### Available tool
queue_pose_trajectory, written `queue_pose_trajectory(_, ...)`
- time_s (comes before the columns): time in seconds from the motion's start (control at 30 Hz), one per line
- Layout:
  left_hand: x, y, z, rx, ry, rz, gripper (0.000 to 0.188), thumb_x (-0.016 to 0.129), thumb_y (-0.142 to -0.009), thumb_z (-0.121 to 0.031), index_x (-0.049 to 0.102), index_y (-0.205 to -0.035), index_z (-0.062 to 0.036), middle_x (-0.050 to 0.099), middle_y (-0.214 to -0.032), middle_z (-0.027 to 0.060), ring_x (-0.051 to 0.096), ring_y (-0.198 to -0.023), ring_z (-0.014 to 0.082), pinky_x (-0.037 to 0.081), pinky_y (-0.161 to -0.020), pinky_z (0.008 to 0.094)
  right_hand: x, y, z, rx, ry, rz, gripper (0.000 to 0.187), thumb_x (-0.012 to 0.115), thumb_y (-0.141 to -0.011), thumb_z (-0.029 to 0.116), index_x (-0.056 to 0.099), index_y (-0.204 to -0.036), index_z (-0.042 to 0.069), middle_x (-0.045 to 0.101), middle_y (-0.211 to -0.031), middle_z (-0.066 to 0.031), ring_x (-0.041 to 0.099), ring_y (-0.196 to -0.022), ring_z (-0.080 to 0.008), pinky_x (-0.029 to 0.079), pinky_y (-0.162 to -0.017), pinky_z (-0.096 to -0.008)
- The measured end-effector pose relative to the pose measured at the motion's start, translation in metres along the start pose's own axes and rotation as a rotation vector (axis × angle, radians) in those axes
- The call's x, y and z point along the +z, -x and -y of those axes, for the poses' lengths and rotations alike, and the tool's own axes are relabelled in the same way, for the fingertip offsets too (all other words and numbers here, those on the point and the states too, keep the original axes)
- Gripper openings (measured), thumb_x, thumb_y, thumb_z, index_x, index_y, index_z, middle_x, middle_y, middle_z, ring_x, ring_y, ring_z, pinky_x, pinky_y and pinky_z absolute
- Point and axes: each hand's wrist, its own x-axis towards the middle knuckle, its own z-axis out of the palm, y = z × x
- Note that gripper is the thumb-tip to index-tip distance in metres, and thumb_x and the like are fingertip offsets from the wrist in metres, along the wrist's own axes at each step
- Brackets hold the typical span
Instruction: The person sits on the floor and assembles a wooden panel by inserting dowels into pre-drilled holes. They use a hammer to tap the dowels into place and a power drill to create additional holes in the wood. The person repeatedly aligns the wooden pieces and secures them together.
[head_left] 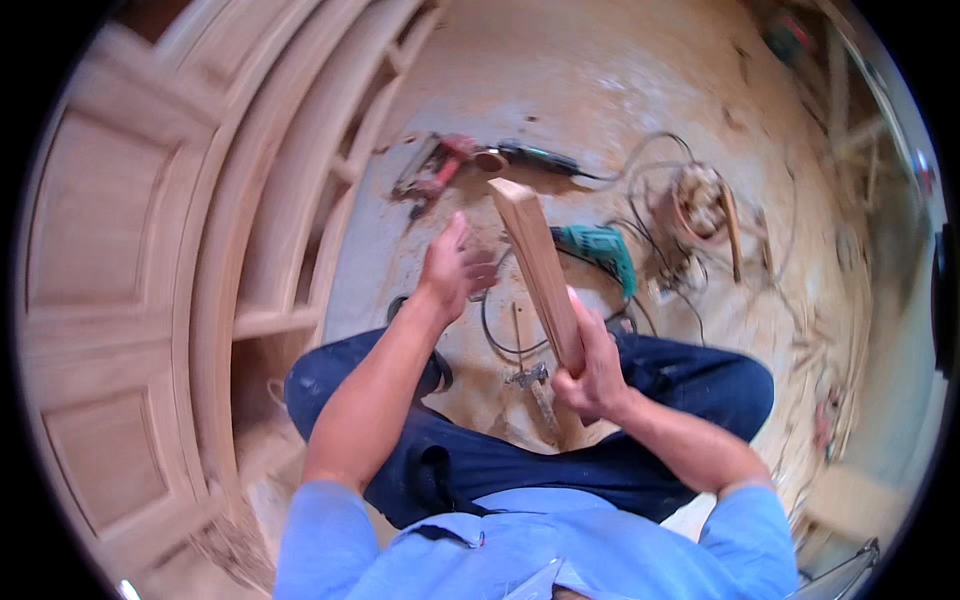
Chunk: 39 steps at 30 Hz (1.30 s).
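Note:
My right hand [594,362] is wrapped round the lower end of a piece of wood [537,262], which tilts up and away to the left. My left hand [452,270] hovers to the left of the wood, fingers apart, with nothing in it; it is slightly blurred. Just beyond the wood, a teal power drill [602,252] lies on the floor with its cord looping around. On the floor between my legs lies a hammer [530,376], partly hidden under my right hand and the wood.
A wooden cabinet [270,200] with panelled doors and open compartments stands along the left. Ahead lie a red nail gun [440,172] and an angle grinder [535,158]. A bucket [700,205] of wood scraps sits at right, among cords and shavings.

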Motion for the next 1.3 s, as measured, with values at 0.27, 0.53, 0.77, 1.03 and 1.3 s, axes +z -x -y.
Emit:
queue_pose_trajectory(0.27,0.003,0.020,0.014,0.161,0.444,-0.014,0.046,0.041,-0.105,-0.040,0.055,-0.125,-0.0011,0.066,-0.111,0.0180,0.065,-0.100,0.0294,0.051,-0.094,0.0457,0.017,0.032,-0.050,-0.350,0.160,0.262,0.094,0.074,-0.069,-0.002,0.031,-0.153,0.006,0.056,-0.127,-0.0283,0.061,-0.107,-0.0472,0.055,-0.086,-0.0488)
queue_pose_trajectory(0.53,0.014,0.037,0.018,0.427,0.139,-0.096,0.044,0.062,-0.097,-0.025,0.048,-0.130,-0.0003,0.064,-0.098,0.0084,0.062,-0.084,0.0149,0.050,-0.077,0.0295,0.024,0.002,-0.034,-0.049,0.097,0.451,0.101,0.080,-0.072,0.007,0.026,-0.157,0.007,0.053,-0.135,-0.0235,0.055,-0.120,-0.0437,0.048,-0.099,-0.0474)
queue_pose_trajectory(0.77,-0.002,0.042,0.024,0.464,-0.003,-0.162,0.088,0.065,-0.096,-0.024,0.011,-0.156,0.0115,0.062,-0.106,0.0145,0.060,-0.093,0.0154,0.049,-0.084,0.0284,0.032,-0.006,-0.016,-0.035,0.066,0.466,0.096,0.077,-0.075,0.007,0.026,-0.157,0.005,0.050,-0.138,-0.0259,0.052,-0.124,-0.0446,0.046,-0.103,-0.0477)
queue_pose_trajectory(1.03,-0.008,0.040,0.029,0.442,0.186,-0.148,0.082,0.059,-0.100,-0.024,0.009,-0.159,0.0053,0.057,-0.124,0.0147,0.059,-0.103,0.0193,0.048,-0.092,0.0299,0.033,-0.013,-0.009,0.027,0.005,0.467,0.085,0.071,-0.077,0.000,0.034,-0.153,0.006,0.051,-0.139,-0.0231,0.052,-0.125,-0.0437,0.045,-0.104,-0.0480)
queue_pose_trajectory(1.3,-0.002,0.034,0.022,0.503,0.153,-0.185,0.069,0.058,-0.099,-0.024,0.023,-0.155,-0.0053,0.058,-0.129,0.0137,0.062,-0.111,0.0243,0.048,-0.099,0.0413,0.040,0.005,-0.073,0.818,-0.227,0.285,0.065,0.054,-0.085,0.001,0.039,-0.148,0.001,0.062,-0.123,-0.0253,0.066,-0.105,-0.0390,0.055,-0.090,-0.0482)
